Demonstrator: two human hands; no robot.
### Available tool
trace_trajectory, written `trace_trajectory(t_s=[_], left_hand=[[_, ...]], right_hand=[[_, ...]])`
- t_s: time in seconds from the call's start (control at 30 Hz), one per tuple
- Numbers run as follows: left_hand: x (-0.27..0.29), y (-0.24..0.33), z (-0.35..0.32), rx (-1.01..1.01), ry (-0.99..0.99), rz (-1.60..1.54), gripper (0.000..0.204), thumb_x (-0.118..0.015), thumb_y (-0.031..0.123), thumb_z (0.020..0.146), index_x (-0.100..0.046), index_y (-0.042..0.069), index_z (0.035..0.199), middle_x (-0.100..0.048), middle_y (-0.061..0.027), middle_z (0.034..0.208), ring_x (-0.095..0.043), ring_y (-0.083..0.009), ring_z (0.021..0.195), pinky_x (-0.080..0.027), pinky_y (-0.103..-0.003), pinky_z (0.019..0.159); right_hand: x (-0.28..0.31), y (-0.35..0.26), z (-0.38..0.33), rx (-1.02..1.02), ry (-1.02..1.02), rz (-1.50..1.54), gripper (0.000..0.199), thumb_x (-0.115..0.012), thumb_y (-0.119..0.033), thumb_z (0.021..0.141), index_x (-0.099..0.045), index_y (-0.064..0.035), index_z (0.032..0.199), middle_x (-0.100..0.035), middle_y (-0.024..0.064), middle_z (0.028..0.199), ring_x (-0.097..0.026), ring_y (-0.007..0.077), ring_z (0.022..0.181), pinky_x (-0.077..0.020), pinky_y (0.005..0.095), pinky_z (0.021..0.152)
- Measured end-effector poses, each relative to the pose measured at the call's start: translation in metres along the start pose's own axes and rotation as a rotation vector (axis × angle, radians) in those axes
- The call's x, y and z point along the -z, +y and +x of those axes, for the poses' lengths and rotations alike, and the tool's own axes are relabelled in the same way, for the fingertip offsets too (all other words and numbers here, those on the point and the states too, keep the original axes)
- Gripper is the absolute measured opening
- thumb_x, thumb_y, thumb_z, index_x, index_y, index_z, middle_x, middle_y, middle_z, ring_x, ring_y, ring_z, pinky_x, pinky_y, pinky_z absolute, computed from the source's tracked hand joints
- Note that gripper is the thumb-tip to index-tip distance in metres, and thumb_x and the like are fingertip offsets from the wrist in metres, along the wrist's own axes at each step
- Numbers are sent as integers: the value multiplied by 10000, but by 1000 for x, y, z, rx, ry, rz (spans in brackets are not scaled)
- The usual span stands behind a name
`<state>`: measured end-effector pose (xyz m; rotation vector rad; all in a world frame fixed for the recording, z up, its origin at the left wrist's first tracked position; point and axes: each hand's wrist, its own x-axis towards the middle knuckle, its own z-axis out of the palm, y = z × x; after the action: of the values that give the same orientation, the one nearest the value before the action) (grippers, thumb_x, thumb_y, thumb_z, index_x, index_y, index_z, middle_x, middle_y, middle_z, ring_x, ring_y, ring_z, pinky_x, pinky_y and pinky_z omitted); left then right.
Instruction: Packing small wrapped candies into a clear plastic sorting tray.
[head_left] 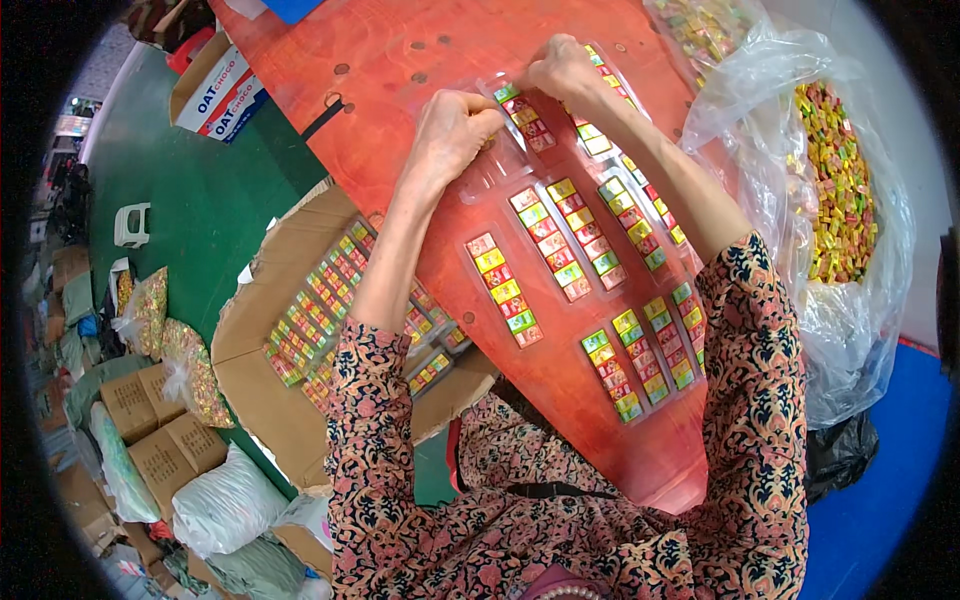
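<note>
On the red table, a clear plastic tray (490, 180) lies under my hands, partly filled with a row of small, brightly wrapped sweets (528, 118). My left hand (455, 132) is closed over the tray's left side, with its fingertips pinched together. What they hold, if anything, is too small to make out. Beyond the filled part, my right hand (562, 72) is curled closed, and its fingertips are hidden. Several filled strips of wrapped sweets (552, 243) in red, yellow and green lie nearer to me. One strip (503, 290) sits apart on the left.
An open carton (240, 330) at the left of the red table (430, 290) holds rows of filled strips. A clear bag (780, 250) bulges with loose wrapped sweets (838, 190) on the right. Cartons (178, 460) and sacks (225, 505) crowd the floor at lower left.
</note>
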<state>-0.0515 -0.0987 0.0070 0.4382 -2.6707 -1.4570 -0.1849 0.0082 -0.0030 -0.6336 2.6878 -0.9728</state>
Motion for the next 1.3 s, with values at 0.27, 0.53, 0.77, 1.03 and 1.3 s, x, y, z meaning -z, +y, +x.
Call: trace_trajectory(t_s=[0.27,0.53,0.77,1.03,1.3], left_hand=[[2,-3,-2,-6,-12,-21,265,-521,178,667,-629,-41,772,-582,-128,591,-565,-159,563,-436,-297,557],[2,-5,-1,-8,-31,-49,269,-517,182,668,-631,-40,769,-571,-113,575,-550,-152,549,-429,-296,548],[1,-4,-3,10,-25,-73,236,-490,172,706,-620,-18,752,-533,-45,562,-473,-88,510,-367,-244,480],[4,-5,-4,7,-55,-72,243,-468,172,738,-624,-5,801,-516,17,576,-402,-40,467,-314,-204,421],[9,1,-6,166,-21,-402,216,-540,158,790,-609,1,921,-561,-21,612,-423,-35,454,-276,-164,366]], right_hand=[[14,-12,-9,-142,-204,184,168,-659,-150,652,-596,5,632,-439,26,483,-385,112,418,-284,286,368],[15,-11,-12,-142,-238,245,204,-668,-179,663,-596,8,623,-508,50,518,-438,123,427,-325,290,380],[-5,-7,-6,170,-50,-64,259,-678,-214,631,-667,-28,811,-629,128,702,-598,175,620,-466,304,573],[-4,-2,-8,115,-166,109,237,-672,-226,656,-644,4,705,-592,82,587,-550,120,521,-434,282,479],[2,1,-2,59,-282,121,234,-648,-214,656,-645,-21,789,-632,145,769,-619,223,737,-478,332,639]])
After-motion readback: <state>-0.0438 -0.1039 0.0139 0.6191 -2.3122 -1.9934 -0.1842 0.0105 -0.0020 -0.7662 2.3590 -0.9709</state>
